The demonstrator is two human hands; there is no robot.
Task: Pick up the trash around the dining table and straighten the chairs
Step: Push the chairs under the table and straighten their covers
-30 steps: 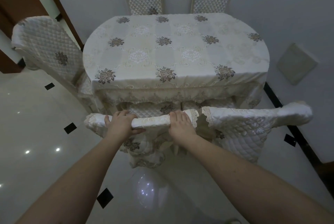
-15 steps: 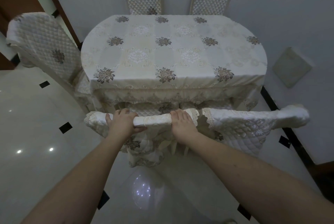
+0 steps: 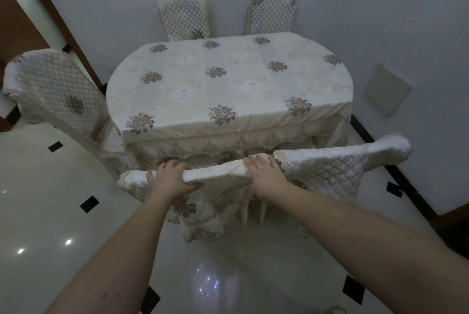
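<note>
Both my hands clamp the top rail of the near chair (image 3: 218,174) at the dining table (image 3: 228,85): my left hand (image 3: 172,181) curls round the rail with the thumb beneath, my right hand (image 3: 266,179) lies over it, fingers folded across the far edge. The chair, in a cream quilted cover, stands at the table's near side with its back close to the hanging tablecloth. A second covered chair (image 3: 337,169) stands just beside it on the right, their backs nearly touching. Another chair (image 3: 58,95) sits at the table's left end, two more (image 3: 185,19) against the far wall. The glossy tiled floor (image 3: 50,199) shows small black diamond insets.
</note>
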